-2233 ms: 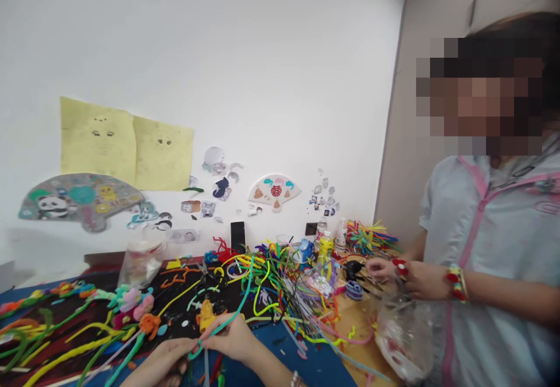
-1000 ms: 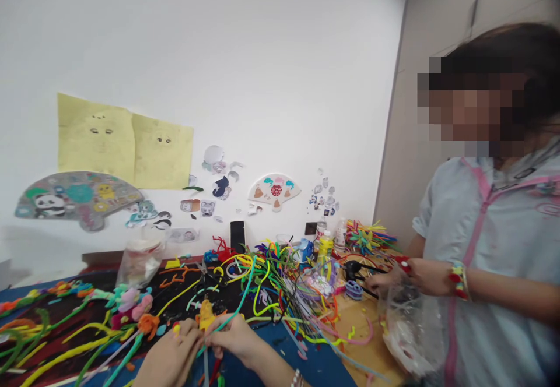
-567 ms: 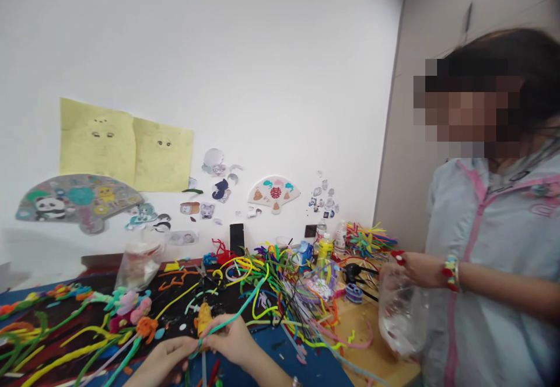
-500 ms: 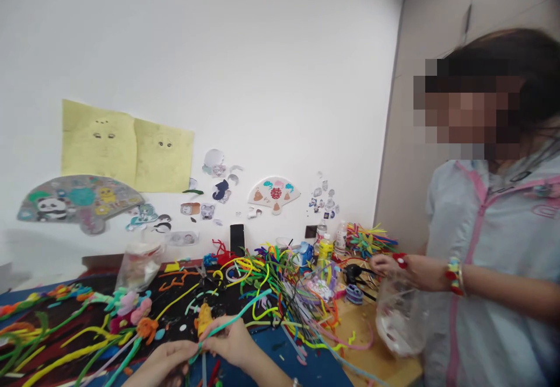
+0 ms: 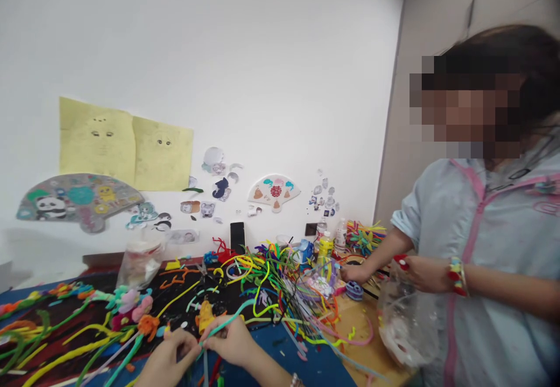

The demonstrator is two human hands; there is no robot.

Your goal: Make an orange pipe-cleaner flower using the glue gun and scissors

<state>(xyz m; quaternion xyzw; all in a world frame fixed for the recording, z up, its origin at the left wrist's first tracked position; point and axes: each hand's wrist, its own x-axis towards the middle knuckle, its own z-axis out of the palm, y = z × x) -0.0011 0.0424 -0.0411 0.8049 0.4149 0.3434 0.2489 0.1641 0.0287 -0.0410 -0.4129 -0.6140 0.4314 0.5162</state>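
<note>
Right hand (image 5: 230, 343) pinches a teal pipe cleaner (image 5: 227, 316) between thumb and fingers, above the black mat (image 5: 175, 305). Left hand (image 5: 168, 361) curled just beside it, contact unclear. Finished pipe-cleaner flowers (image 5: 131, 308) lie to the left; a loose tangle of pipe cleaners (image 5: 280, 285) remains unworked mid-table.

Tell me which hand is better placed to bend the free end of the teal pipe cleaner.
Probably the right hand: it sits closest to the raised free end of the teal pipe cleaner, which runs up past it. The left hand sits farther off.
</note>
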